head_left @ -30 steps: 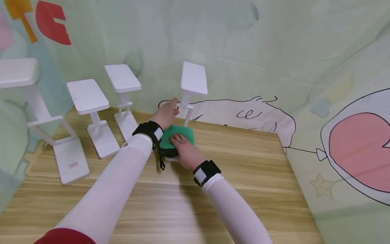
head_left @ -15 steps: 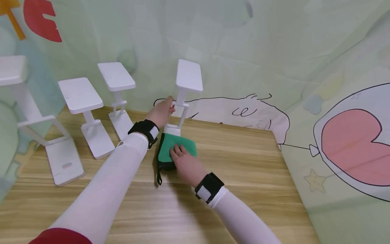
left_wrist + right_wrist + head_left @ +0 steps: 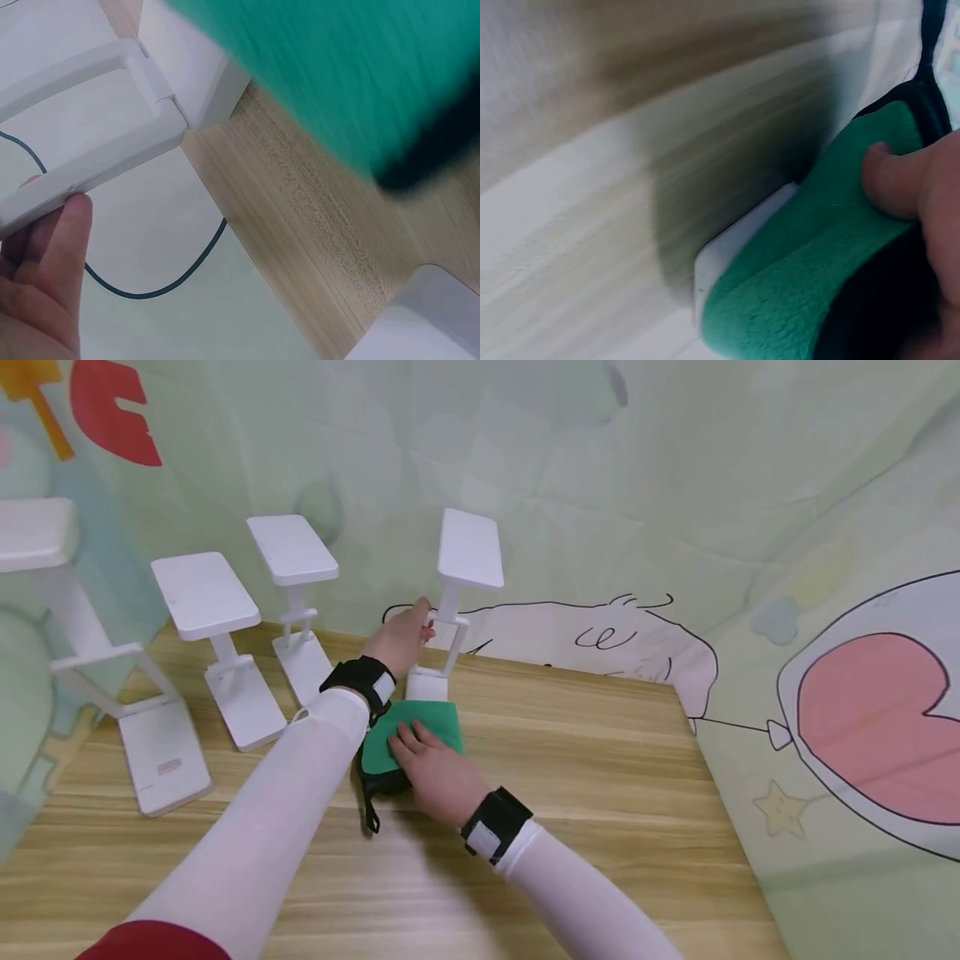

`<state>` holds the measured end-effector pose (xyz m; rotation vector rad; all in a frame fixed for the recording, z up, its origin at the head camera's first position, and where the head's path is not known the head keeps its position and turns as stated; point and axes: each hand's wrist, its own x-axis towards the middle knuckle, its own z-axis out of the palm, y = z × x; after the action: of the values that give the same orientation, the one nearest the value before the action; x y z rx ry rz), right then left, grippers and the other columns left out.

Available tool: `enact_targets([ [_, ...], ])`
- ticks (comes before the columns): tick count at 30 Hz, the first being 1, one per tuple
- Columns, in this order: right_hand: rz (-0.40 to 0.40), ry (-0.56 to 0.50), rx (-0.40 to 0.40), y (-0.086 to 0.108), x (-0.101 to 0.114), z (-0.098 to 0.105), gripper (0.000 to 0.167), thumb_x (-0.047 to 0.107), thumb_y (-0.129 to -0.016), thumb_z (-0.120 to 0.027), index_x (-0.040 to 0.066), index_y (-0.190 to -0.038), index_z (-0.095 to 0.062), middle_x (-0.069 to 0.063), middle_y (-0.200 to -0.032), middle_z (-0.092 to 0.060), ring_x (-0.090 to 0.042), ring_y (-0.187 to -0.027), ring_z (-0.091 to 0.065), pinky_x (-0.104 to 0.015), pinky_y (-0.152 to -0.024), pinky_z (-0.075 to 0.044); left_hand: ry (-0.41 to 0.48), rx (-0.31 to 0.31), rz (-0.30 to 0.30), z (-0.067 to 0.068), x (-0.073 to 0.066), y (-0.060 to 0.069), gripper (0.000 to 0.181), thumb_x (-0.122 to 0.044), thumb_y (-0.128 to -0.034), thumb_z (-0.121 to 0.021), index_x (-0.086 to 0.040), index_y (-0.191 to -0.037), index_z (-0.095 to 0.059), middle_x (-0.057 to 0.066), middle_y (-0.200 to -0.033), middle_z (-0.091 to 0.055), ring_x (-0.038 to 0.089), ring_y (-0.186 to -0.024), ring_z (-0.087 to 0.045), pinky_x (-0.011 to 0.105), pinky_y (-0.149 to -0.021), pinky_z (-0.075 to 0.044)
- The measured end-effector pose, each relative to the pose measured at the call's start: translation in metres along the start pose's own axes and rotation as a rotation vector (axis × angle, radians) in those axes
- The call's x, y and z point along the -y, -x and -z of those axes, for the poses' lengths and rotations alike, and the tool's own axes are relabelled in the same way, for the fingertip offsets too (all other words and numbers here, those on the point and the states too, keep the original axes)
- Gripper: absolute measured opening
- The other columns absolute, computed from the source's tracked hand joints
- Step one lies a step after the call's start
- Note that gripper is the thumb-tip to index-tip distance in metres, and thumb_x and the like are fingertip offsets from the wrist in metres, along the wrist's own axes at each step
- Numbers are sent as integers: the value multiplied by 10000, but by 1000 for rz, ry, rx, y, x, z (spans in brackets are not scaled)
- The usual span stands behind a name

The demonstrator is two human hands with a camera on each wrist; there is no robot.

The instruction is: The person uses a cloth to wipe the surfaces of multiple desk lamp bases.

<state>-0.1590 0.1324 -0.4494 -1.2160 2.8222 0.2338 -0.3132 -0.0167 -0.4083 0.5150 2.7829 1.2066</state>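
A white foldable phone stand [image 3: 471,550] stands upright near the back edge of the table. My left hand [image 3: 401,637] holds its side arm; in the left wrist view the thumb and fingers pinch the white bar [image 3: 97,163]. Over the stand's base [image 3: 427,687] lies a green cleaning cloth [image 3: 437,719] with a black edge and a hanging loop. My right hand [image 3: 444,778] presses on this cloth with its fingers stretched out. In the right wrist view the thumb [image 3: 892,180] rests on the green side, and a white corner of the base [image 3: 724,259] shows below the cloth.
Other white stands, one short [image 3: 243,697], one further back [image 3: 292,550] and a larger one [image 3: 165,756], stand at the left. Behind them hangs a printed curtain [image 3: 555,468]. A dark cord [image 3: 150,295] runs below the table edge.
The green cloth and my right hand have moved toward me, down along the stand's base, and slightly left over the last half second. More of the base shows behind it. My left hand keeps its hold.
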Motion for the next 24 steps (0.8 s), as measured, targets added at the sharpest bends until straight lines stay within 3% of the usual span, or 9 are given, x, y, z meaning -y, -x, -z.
enact_targets([
  [7,11,-150,-27,-23,-22,-10,624,-61,-976,-608,-31,-1580,-457,-221,-1642,-430,-393,-1549,-355,-407,-1260,-269,-22,12,-4,-2,-5,0,191,-22,-1146,-418,-21,-1329,-472,177,-1238,-688,304,-1102,-658,437,-933,-527],
  [11,-22,-255,-31,-31,-36,-9,671,-110,-932,-623,-43,-1577,-453,-233,-1654,-405,-403,-1563,-320,-414,-1270,-243,-21,16,-17,-3,-8,0,188,-36,-1147,-434,-7,-1330,-472,191,-1254,-691,312,-1112,-665,436,-928,-529],
  [17,-107,-333,5,-29,-49,-6,700,-124,-942,-609,-21,-1608,-417,-219,-1688,-350,-399,-1587,-261,-422,-1275,-224,-10,18,-40,-7,-9,0,168,-40,-1147,-437,-11,-1307,-480,171,-1203,-694,306,-1059,-659,425,-895,-530],
  [24,-155,-331,-1,-19,-56,-6,700,-142,-952,-588,-28,-1616,-397,-232,-1690,-336,-420,-1581,-264,-444,-1267,-241,5,14,-45,-8,-8,-3,171,-21,-1142,-425,-19,-1302,-487,179,-1189,-692,297,-1034,-647,423,-885,-527],
])
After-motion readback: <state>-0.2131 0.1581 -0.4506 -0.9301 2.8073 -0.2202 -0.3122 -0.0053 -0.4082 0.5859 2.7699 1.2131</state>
